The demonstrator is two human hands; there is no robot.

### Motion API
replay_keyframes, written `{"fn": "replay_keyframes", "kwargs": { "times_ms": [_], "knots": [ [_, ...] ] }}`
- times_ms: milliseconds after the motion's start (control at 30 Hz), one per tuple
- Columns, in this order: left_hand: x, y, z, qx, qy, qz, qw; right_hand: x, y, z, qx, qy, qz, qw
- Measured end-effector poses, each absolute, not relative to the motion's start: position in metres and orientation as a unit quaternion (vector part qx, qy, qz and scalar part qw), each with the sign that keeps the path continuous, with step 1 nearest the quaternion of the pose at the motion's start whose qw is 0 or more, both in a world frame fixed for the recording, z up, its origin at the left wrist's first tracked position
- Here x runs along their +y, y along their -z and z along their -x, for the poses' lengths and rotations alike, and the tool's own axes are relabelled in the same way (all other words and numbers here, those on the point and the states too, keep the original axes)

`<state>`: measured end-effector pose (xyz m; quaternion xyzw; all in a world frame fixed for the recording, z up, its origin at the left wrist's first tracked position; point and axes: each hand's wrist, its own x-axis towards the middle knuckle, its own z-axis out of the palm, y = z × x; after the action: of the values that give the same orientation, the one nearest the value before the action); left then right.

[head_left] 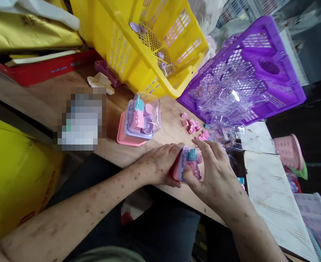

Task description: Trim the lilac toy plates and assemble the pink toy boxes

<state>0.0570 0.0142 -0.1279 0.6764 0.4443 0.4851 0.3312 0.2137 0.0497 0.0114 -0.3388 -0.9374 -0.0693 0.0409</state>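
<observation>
Both my hands are on a small toy box (185, 163) with a pink base, a lilac rim and turquoise and pink pieces under its clear cover. My left hand (163, 163) grips the pink base from the left. Fingers and thumb of my right hand (213, 167) close around the clear cover from the right. A similar toy box (134, 133) lies on its side on the wooden table, left of my hands, its clear cover over pink, lilac and turquoise pieces. Loose pink pieces (191, 126) are scattered just beyond my hands.
A yellow basket (116, 47) with a few lilac pieces stands behind. Right of it, a tilted purple basket (275, 62) holds clear plastic parts (228, 87), some spilling onto the table (108, 145). A red tray (40, 69) is at left; white boards (269, 200) lie at right.
</observation>
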Motion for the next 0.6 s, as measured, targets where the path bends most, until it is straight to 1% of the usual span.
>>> {"fn": "replay_keyframes", "kwargs": {
  "times_ms": [133,300,433,600],
  "knots": [
    [0.0120,0.1267,-0.0552,0.431,-0.501,-0.676,0.326,0.0518,-0.0166,-0.2087,-0.944,0.086,0.318,0.010],
    [0.0112,0.1258,-0.0549,0.439,-0.487,-0.684,0.318,0.0547,-0.0165,-0.2104,-0.950,0.105,0.293,-0.012],
    [0.0117,0.1245,-0.0550,0.441,-0.488,-0.684,0.316,0.0538,-0.0163,-0.2099,-0.950,0.118,0.289,-0.019],
    [0.0121,0.1226,-0.0532,0.443,-0.470,-0.697,0.311,0.0513,-0.0207,-0.2025,-0.944,0.135,0.297,-0.053]
  ]
}}
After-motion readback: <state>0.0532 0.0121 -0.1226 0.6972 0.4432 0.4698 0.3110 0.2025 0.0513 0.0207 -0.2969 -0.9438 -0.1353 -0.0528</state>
